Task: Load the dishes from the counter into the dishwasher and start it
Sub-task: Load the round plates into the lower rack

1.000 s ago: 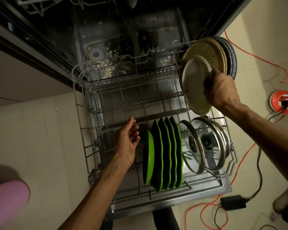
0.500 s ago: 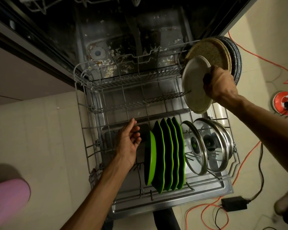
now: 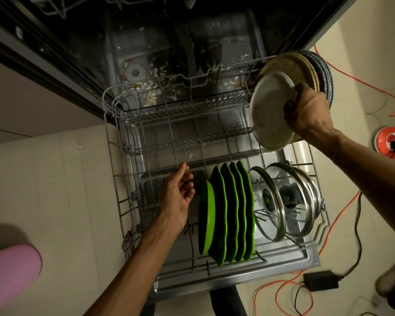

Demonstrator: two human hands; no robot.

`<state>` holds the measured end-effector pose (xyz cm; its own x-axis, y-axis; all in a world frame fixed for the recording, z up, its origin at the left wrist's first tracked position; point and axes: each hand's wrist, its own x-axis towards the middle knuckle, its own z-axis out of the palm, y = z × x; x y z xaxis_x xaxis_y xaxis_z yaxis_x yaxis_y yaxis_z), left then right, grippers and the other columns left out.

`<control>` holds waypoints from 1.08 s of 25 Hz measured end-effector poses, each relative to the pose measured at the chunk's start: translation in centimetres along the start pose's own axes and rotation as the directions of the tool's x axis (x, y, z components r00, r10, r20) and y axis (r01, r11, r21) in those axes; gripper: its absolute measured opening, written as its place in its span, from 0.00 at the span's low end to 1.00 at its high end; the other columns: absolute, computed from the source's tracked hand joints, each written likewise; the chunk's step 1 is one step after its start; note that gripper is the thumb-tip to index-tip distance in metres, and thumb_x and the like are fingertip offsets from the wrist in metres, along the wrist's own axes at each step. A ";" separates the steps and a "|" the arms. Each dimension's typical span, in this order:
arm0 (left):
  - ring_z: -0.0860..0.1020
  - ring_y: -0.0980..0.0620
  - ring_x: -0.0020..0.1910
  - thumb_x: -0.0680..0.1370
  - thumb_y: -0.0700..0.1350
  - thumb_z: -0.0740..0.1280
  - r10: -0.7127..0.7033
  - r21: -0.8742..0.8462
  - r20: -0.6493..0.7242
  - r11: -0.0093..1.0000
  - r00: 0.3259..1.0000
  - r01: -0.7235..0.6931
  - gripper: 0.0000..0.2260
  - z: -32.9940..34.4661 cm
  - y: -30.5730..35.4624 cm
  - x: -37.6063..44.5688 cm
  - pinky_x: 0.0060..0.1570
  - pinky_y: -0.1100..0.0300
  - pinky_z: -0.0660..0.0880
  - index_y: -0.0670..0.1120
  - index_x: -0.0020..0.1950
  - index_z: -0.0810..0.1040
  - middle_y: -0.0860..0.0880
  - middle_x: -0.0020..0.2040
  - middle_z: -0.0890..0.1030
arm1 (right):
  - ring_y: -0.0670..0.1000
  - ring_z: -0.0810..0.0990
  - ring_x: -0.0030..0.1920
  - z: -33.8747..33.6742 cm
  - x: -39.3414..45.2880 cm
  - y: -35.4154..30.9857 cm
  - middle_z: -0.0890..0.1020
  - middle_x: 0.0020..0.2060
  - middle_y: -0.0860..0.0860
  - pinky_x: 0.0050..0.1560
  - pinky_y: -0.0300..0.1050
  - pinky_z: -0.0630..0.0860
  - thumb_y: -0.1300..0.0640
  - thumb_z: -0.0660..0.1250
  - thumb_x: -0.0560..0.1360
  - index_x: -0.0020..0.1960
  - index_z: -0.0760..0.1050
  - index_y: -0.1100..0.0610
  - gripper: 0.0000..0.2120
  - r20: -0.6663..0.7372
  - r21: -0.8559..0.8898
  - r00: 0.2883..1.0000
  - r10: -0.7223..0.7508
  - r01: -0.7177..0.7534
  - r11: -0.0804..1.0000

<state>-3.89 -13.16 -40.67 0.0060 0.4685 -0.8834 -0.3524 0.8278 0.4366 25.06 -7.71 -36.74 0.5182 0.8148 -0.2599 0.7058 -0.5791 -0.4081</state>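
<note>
Gripped at its right rim by the right hand [image 3: 308,112], the pale round plate [image 3: 270,110] hangs on edge at the frame's upper right, over the grey wire dishwasher rack [image 3: 114,174]; its face points left, its long axis runs up the frame. Likely risk: the rim catching a tine. Left hand [image 3: 176,197] hovers loosely open, holding nothing, beside the upright green plates [image 3: 228,213].

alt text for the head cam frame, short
Seen from above, a right hand holds a stack of plates over the back right of a pulled-out dishwasher rack. The open left hand hovers beside green plates standing on edge, glass lids to their right.
</note>
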 end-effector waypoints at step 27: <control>0.77 0.63 0.36 0.79 0.44 0.67 0.306 0.581 0.186 0.732 0.934 -0.356 0.03 0.8 1.3 -2.3 0.39 0.69 0.74 0.48 0.46 0.79 0.51 0.40 0.81 | 0.53 0.81 0.46 0.7 -8.4 -0.2 0.80 0.57 0.59 0.39 0.30 0.74 0.60 0.65 0.78 0.66 0.69 0.63 0.17 -0.026 0.208 1.000 0.007 -0.002 0.978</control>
<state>-3.63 -12.90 -37.93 0.0721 0.7481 -0.6597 0.2840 0.6186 0.7326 20.20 -14.40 -35.06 0.5357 0.8096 -0.2400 0.5893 -0.5619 -0.5805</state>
